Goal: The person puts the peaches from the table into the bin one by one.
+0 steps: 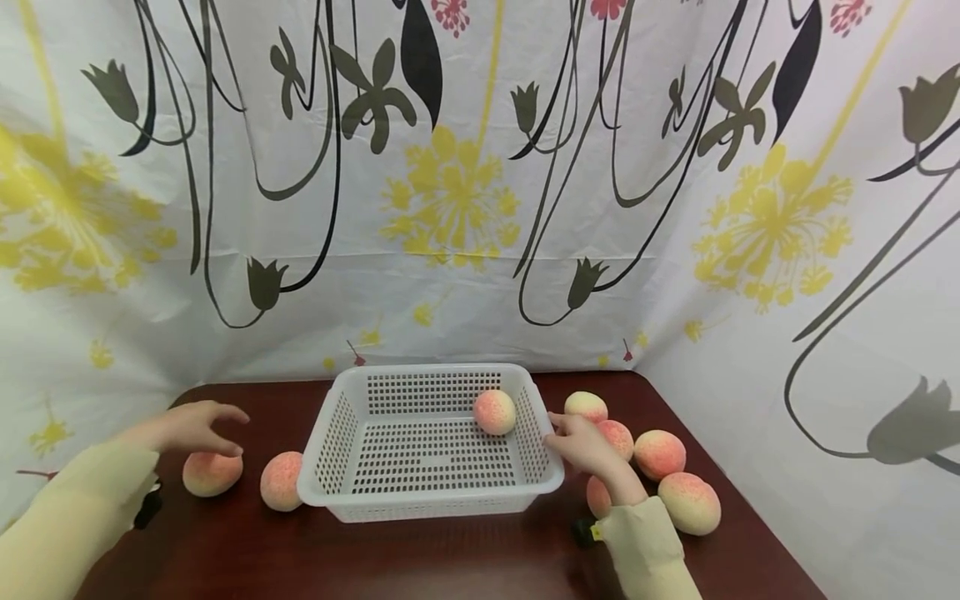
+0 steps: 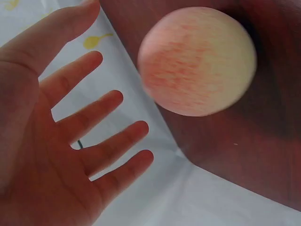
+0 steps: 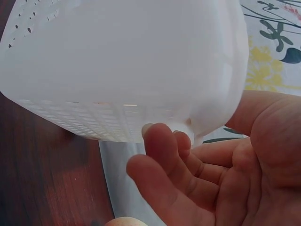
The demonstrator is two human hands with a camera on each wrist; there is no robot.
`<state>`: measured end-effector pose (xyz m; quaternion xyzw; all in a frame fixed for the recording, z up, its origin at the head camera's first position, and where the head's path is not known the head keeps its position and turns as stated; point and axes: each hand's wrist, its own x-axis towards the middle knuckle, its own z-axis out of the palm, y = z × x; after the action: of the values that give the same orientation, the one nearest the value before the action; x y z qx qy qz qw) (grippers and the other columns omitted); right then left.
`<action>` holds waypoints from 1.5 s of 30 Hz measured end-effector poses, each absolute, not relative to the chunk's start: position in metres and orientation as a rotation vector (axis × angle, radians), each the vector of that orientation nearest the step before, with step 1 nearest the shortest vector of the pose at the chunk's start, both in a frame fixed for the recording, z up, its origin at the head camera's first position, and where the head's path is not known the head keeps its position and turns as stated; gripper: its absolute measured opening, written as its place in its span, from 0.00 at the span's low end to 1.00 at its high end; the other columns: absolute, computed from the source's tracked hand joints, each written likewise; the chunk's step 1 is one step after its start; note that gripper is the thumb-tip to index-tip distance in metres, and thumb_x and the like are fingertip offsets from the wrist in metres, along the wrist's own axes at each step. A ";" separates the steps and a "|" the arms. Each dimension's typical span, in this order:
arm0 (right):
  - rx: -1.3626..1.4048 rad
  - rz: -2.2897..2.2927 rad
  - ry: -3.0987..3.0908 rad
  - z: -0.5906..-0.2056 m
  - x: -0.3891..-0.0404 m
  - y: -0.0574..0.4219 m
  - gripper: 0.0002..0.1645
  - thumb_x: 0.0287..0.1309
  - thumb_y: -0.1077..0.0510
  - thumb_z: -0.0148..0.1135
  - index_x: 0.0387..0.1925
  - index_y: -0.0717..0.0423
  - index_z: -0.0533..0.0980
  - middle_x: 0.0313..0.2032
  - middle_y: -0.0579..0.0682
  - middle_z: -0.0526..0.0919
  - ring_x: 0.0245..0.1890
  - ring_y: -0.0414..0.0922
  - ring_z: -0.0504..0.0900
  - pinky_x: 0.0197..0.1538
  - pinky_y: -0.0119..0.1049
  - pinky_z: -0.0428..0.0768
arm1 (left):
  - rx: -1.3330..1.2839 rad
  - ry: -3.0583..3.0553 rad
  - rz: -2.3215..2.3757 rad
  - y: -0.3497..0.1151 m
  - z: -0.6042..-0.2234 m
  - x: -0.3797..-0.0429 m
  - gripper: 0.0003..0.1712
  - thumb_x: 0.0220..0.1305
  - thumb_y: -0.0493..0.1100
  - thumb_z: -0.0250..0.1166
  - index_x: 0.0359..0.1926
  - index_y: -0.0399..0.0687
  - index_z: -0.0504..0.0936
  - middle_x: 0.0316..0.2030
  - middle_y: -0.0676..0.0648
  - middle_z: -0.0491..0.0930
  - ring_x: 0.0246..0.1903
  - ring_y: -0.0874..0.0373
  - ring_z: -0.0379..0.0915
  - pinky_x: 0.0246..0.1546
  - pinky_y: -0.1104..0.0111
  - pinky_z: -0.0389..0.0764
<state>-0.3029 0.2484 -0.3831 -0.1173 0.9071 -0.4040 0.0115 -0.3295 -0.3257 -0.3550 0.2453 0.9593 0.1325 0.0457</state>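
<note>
A white plastic basket with slotted walls stands mid-table, one pink-and-yellow peach inside near its right end. My right hand grips the basket's right rim; in the right wrist view its thumb passes behind the rim and the fingers curl beneath it. On the left, my left hand hovers over a peach, fingers spread and holding nothing. The left wrist view shows that peach apart from the fingertips. Another peach sits against or beside the basket's left side.
Several more peaches cluster to the right of the basket, around and partly behind the right forearm. The dark red-brown table is bordered behind and at the sides by a white flower-patterned cloth.
</note>
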 end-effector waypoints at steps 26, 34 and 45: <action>-0.389 -1.300 2.833 -0.380 -0.307 0.251 0.30 0.60 0.65 0.54 0.63 0.75 0.66 0.28 0.52 0.81 0.22 0.43 0.77 0.22 0.37 0.75 | 0.591 2.866 0.566 -0.344 -0.375 -0.321 0.39 0.51 0.47 0.73 0.57 0.25 0.71 0.51 0.28 0.74 0.49 0.34 0.71 0.42 0.51 0.74; -0.332 -1.302 2.825 -0.378 -0.305 0.249 0.32 0.60 0.64 0.56 0.65 0.74 0.64 0.24 0.50 0.79 0.15 0.42 0.69 0.19 0.34 0.68 | 0.582 2.920 0.509 -0.348 -0.387 -0.322 0.38 0.46 0.46 0.73 0.55 0.29 0.73 0.46 0.34 0.77 0.43 0.44 0.74 0.38 0.55 0.73; -0.437 -1.266 2.831 -0.375 -0.305 0.248 0.32 0.61 0.63 0.55 0.64 0.75 0.64 0.22 0.48 0.77 0.15 0.39 0.67 0.19 0.32 0.65 | 0.536 2.929 0.551 -0.353 -0.391 -0.320 0.37 0.45 0.47 0.74 0.55 0.32 0.73 0.46 0.37 0.77 0.41 0.48 0.73 0.37 0.55 0.73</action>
<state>-0.3051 0.2480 -0.3755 -0.1395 0.9039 -0.4042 0.0051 -0.3203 -0.3533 -0.3912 0.1766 0.9657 0.1817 0.0567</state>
